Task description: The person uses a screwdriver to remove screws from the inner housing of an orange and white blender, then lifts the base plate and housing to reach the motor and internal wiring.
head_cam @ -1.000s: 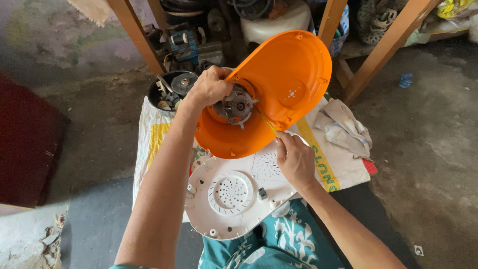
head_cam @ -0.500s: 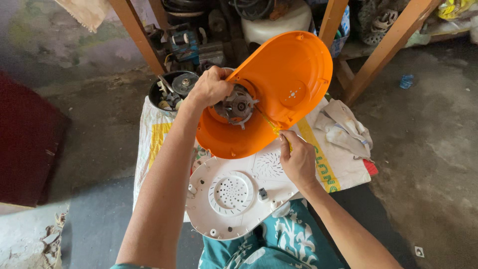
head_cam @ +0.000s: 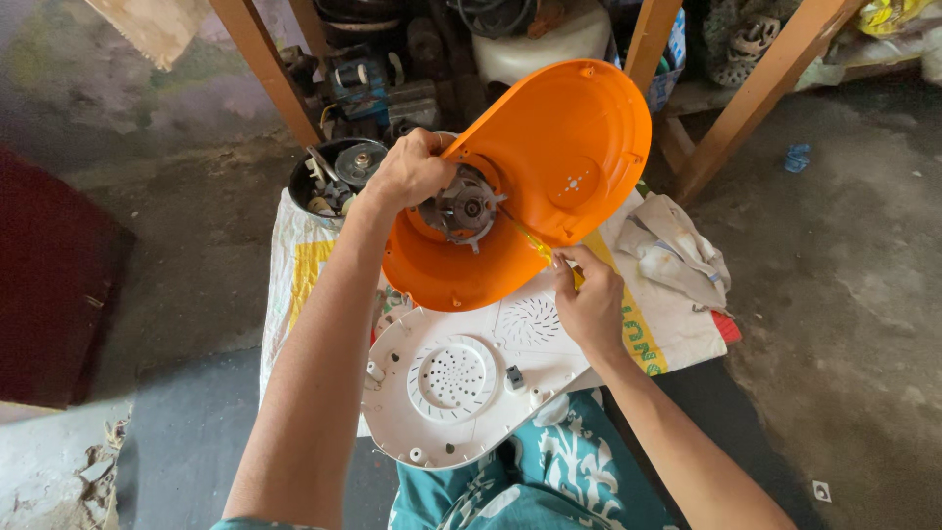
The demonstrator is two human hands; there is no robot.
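- I'm seeing a white woven sack with yellow printed panels lying under the work.
- My left hand is gripping the orange housing at its upper rim, tilted up above the white base plate.
- My right hand is closing its grip on a yellow-handled screwdriver, its tip probably reaching the motor.

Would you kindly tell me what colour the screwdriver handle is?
Yellow; the screwdriver handle, gripped in the right hand, shows best in the head view.

Screwdriver handle hidden inside right hand.
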